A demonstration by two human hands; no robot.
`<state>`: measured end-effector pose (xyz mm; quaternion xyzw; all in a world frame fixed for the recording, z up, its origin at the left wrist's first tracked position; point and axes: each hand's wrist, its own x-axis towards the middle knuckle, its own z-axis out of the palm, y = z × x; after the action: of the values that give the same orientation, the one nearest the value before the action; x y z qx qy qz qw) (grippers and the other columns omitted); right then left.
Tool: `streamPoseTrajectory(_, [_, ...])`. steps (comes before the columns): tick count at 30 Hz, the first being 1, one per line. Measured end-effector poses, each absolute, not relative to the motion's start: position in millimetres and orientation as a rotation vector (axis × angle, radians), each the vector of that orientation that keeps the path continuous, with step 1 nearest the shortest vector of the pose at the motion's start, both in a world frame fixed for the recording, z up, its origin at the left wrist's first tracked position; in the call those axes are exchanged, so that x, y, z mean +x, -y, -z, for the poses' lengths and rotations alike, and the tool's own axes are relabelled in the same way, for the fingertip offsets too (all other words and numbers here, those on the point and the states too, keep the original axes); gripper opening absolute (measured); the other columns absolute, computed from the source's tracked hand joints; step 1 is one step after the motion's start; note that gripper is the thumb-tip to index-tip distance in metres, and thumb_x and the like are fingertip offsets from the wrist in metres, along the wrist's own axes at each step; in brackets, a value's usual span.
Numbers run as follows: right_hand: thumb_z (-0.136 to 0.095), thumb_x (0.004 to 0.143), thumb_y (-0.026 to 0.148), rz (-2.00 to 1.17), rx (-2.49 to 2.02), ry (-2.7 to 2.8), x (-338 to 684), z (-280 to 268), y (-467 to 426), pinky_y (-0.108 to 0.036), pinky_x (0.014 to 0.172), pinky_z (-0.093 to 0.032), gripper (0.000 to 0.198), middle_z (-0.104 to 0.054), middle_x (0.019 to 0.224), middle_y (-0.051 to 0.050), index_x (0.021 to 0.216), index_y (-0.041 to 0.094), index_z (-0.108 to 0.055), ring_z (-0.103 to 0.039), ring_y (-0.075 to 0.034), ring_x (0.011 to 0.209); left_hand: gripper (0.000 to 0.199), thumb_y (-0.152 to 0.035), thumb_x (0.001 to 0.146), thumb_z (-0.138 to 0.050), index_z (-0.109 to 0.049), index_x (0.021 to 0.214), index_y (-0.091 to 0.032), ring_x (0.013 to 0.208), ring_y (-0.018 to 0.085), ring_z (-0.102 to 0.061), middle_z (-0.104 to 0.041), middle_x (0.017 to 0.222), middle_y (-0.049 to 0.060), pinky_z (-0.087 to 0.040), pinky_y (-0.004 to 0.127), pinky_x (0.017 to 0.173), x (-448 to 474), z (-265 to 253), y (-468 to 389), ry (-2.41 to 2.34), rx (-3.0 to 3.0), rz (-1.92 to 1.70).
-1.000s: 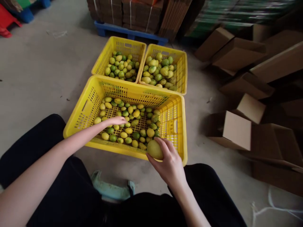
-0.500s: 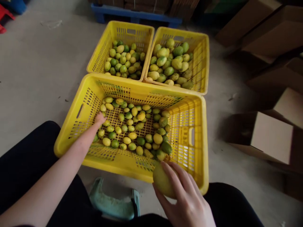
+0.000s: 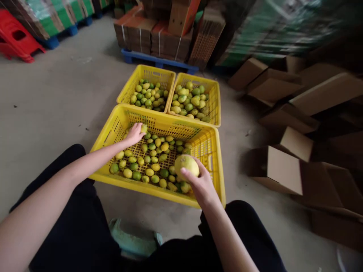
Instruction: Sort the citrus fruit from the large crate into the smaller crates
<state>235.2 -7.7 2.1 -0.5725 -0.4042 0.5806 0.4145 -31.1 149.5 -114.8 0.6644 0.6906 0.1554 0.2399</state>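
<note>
Head view: The right hand (image 3: pixel 202 185) gripped a large lemon (image 3: pixel 185 164) above the near right part of the front crate (image 3: pixel 141 187). Half a second earlier, this lemon had been closer to the body, at the near rim. The left hand (image 3: pixel 134 135) had shifted from the left wall to the far left part, where its fingers appeared closed on a second lemon (image 3: pixel 144 129). Each hand was therefore judged loaded with one fruit. Loose lemons (image 3: pixel 149 172) lay across the crate floor. The left rear crate (image 3: pixel 124 92) and right rear crate (image 3: pixel 214 102) held more.
</note>
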Motion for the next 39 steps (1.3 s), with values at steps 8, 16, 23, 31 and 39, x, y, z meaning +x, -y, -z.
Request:
streamPoseTrajectory(8, [-0.087, 0.052, 0.026, -1.700, -0.859, 0.755, 207.7, -5.5, 5.0, -0.041, 0.087, -0.053, 0.059, -0.073, 0.096, -0.002, 0.106, 0.027, -0.064, -0.068, -0.026, 0.094, 0.047, -0.029, 0.077, -0.075, -0.057, 0.119, -0.019, 0.108, 0.024, -0.063, -0.066, 0.118, 0.012, -0.056, 0.038, 0.085, 13.5, -27.3, -43.4, -1.139, 1.829, -1.085])
streamPoseTrajectory(16, [-0.090, 0.053, 0.027, -1.588, -0.813, 0.757, 198.3, 16.4, 5.4, -0.040, 0.087, -0.054, 0.061, -0.072, 0.101, 0.000, 0.106, 0.029, -0.060, -0.070, -0.023, 0.090, 0.046, -0.030, 0.072, -0.079, -0.061, 0.114, -0.020, 0.102, 0.021, -0.063, -0.066, 0.114, 0.009, -0.056, 0.038, 0.085, -2.1, -11.1, -19.1, -0.996, 1.679, -1.048])
streamPoseTrajectory(23, [-0.075, 0.060, 0.069, -1.579, -1.005, 0.691, 193.0, 20.3, -2.9, -0.032, 0.056, -0.051, 0.054, -0.072, 0.095, -0.008, 0.091, 0.026, -0.066, -0.066, -0.026, 0.082, 0.050, -0.035, 0.064, -0.084, -0.064, 0.107, -0.020, 0.090, 0.021, -0.066, -0.068, 0.110, 0.009, -0.055, 0.036, 0.079, 1.9, -6.5, -33.4, -1.098, 1.405, -1.014])
streamPoseTrajectory(31, [-0.075, 0.060, 0.070, -1.634, -1.114, 0.731, 190.1, 11.5, -2.1, -0.029, 0.046, -0.046, 0.053, -0.070, 0.081, -0.005, 0.087, 0.025, -0.066, -0.057, -0.019, 0.060, 0.060, -0.042, 0.055, -0.091, -0.066, 0.104, -0.017, 0.083, 0.020, -0.066, -0.068, 0.102, 0.009, -0.054, 0.031, 0.071, 2.7, 6.8, -38.3, -1.045, 1.057, -0.882])
streamPoseTrajectory(39, [-0.060, 0.072, 0.073, -1.934, -1.168, 0.742, 195.6, 7.0, 2.4, -0.024, 0.037, -0.035, 0.058, -0.070, 0.066, -0.005, 0.090, 0.018, -0.066, -0.049, -0.011, 0.039, 0.059, -0.068, 0.065, -0.075, -0.066, 0.090, -0.015, 0.053, 0.012, -0.060, -0.067, 0.070, 0.003, -0.046, 0.023, 0.052, 5.1, 10.0, -32.5, -1.036, 0.835, -0.694])
